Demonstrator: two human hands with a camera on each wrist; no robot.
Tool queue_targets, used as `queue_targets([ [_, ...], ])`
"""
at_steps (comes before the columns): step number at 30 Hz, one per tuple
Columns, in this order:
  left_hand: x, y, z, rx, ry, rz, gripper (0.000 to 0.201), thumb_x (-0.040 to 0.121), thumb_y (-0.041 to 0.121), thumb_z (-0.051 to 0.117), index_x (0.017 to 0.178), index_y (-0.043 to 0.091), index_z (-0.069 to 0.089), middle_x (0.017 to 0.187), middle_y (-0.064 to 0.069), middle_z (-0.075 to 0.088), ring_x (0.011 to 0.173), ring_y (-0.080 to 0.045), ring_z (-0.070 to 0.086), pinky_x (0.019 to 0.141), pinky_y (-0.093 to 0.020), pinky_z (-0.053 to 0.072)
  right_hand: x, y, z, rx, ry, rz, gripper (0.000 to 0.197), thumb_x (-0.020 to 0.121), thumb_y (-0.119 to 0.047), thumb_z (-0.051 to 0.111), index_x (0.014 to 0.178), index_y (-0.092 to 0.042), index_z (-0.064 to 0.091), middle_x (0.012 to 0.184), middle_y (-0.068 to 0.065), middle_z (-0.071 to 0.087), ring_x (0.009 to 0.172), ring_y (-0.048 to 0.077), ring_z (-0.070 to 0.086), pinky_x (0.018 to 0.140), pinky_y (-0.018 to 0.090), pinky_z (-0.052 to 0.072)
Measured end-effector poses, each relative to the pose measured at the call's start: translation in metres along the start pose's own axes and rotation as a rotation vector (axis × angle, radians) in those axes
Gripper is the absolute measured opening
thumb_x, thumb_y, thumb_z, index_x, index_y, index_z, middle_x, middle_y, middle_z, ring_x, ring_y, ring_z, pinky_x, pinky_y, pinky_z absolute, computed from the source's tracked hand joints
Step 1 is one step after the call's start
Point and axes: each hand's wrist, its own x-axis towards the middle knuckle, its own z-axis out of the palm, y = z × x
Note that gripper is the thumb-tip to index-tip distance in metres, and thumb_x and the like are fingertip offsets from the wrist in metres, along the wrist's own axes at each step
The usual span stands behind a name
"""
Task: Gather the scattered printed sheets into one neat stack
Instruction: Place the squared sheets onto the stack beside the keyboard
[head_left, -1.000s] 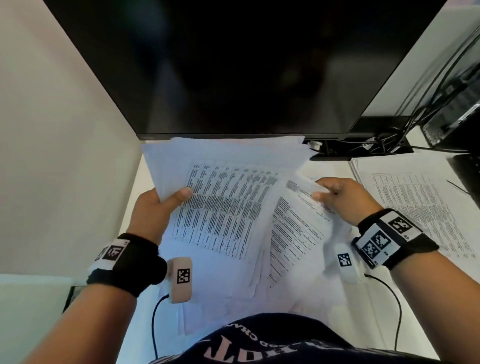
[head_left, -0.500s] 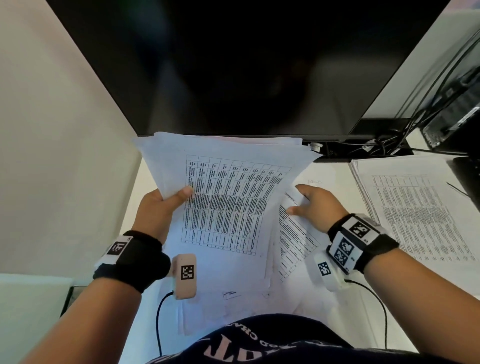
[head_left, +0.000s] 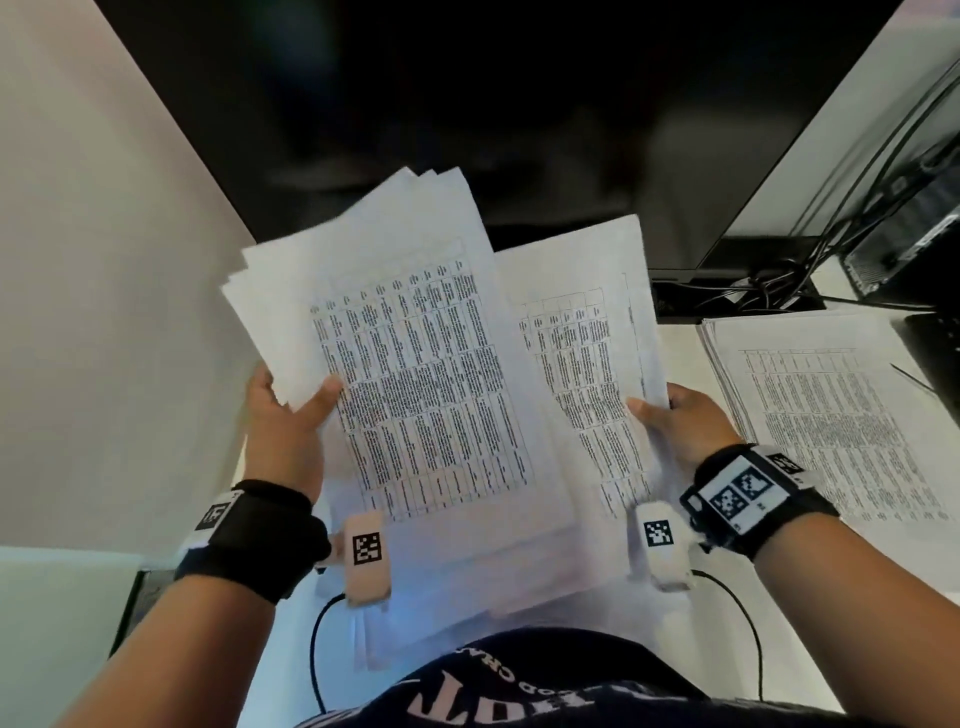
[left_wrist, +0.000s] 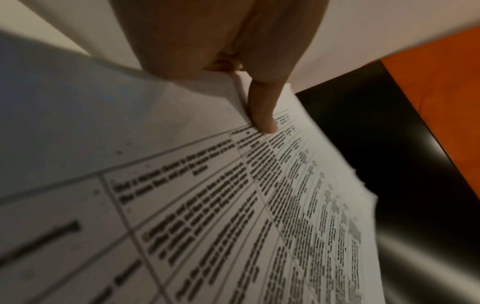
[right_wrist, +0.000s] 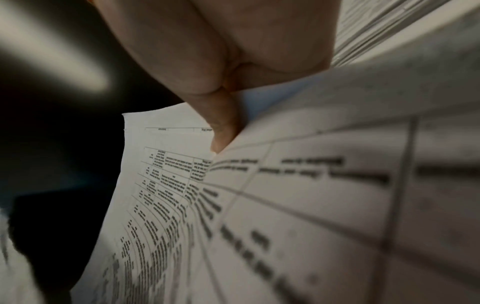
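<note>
A loose, fanned bundle of printed sheets (head_left: 415, 374) with tables of small text is lifted off the desk, tilted up toward the monitor. My left hand (head_left: 283, 415) grips its left edge, thumb on top of the front sheet (left_wrist: 262, 123). My right hand (head_left: 680, 421) pinches the right edge of the sheets (head_left: 587, 364) that stick out behind, thumb on top (right_wrist: 223, 131). The sheets' edges are not lined up. The fingers under the paper are hidden.
A second pile of printed sheets (head_left: 821, 415) lies flat on the white desk at the right. A dark monitor (head_left: 467, 104) stands close behind the bundle, with cables (head_left: 769, 291) at its base. A pale wall (head_left: 104, 312) borders the left.
The bundle has been raised from the desk and tipped upright. My right hand moved from the loose sheets at the middle to the bundle's right edge and took hold.
</note>
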Motion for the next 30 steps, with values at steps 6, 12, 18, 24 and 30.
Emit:
queue_targets([
  [6,-0.007,-0.025,0.016,0.206,-0.091,-0.121,0.032,0.092,0.036,0.056,0.117,0.017,0.060,0.110,0.000,0.069,0.102,-0.021,0.064,0.089,-0.035,0.052,-0.011,0.005,0.022,0.183,-0.128,0.008,0.008,0.089,-0.012,0.062,0.095,-0.014,0.067,0.098,0.002,0.071,0.092,0.018,0.067,0.080,0.024,0.053],
  [12,-0.019,-0.030,0.028,0.277,-0.224,-0.284,0.042,0.099,0.026,0.046,0.137,0.007,0.044,0.132,-0.005,0.054,0.121,-0.024,0.049,0.100,-0.028,0.034,-0.029,0.004,0.041,0.124,-0.144,-0.017,0.014,0.094,-0.025,0.055,0.090,-0.017,0.065,0.074,-0.009,0.062,0.079,0.017,0.055,0.064,0.012,0.043],
  [18,-0.025,-0.008,0.033,0.269,-0.252,-0.130,0.034,0.099,0.025,0.044,0.131,0.012,0.048,0.123,-0.006,0.061,0.117,-0.026,0.055,0.091,-0.030,0.042,-0.033,-0.007,0.041,-0.005,-0.165,-0.054,0.058,0.097,-0.039,0.044,0.146,-0.012,0.028,0.151,0.003,0.035,0.140,0.022,0.030,0.112,0.031,0.021],
  [24,-0.032,0.054,0.037,0.110,-0.187,0.130,0.019,0.099,0.021,0.045,0.114,0.030,0.053,0.100,0.021,0.066,0.086,0.012,0.061,0.070,-0.011,0.045,-0.035,-0.040,0.027,0.088,-0.117,-0.266,0.036,0.090,-0.041,0.055,0.122,-0.025,0.051,0.113,-0.013,0.064,0.106,0.008,0.059,0.100,0.037,0.045],
  [30,-0.055,0.108,0.055,-0.082,-0.111,0.436,0.017,0.102,0.007,0.035,0.114,0.017,0.041,0.092,0.024,0.062,0.083,0.019,0.057,0.072,-0.001,0.041,-0.055,-0.080,0.027,0.269,0.080,-0.549,0.042,0.098,-0.015,0.046,0.138,-0.022,0.042,0.125,-0.017,0.056,0.117,-0.005,0.051,0.103,0.020,0.038],
])
